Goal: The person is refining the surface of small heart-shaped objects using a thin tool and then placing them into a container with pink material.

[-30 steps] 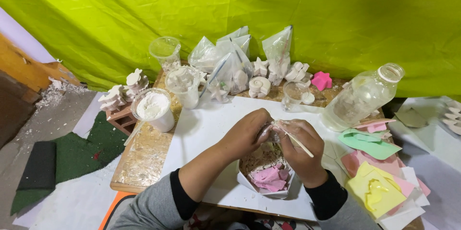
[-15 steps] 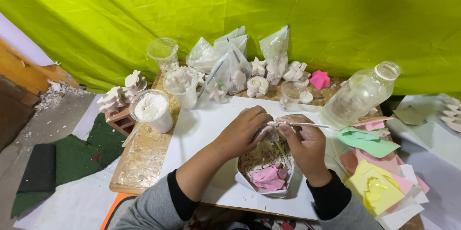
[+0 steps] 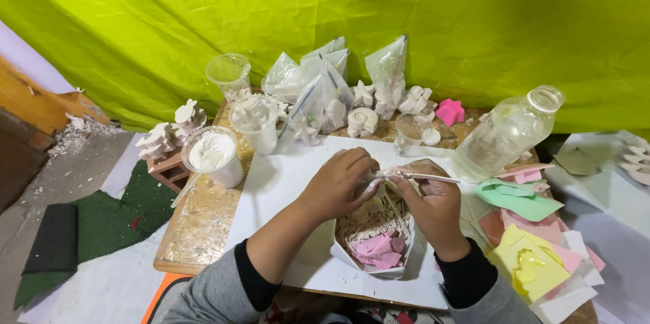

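**Hands over the paper tray, small piece and stick in grip**

Over the white board [image 3: 284,182], at table centre: both hands meet just above a folded paper tray [image 3: 371,256]. Left hand [image 3: 338,185] curled, fingertips pinched on a small pale piece [image 3: 376,176]; piece mostly hidden, shape not resolvable. Right hand [image 3: 430,202] closed around a thin white stick [image 3: 428,177], lying roughly level, one end at the piece, the other pointing right toward the bottle [image 3: 504,134]. Tray holds pale crumbs and pink scraps [image 3: 376,248] at its near end.

Surroundings: tub [image 3: 213,156] of white powder at left of board, clear cups [image 3: 229,73] behind it. Plastic bags [image 3: 325,83] and white cast figures [image 3: 362,121] along the back edge, one pink star [image 3: 449,112] among them. Clear bottle lies tilted at right. Foam sheets [image 3: 528,263], green, pink and yellow, stacked at right near the right wrist. Green cloth [image 3: 325,6] backs the whole bench.
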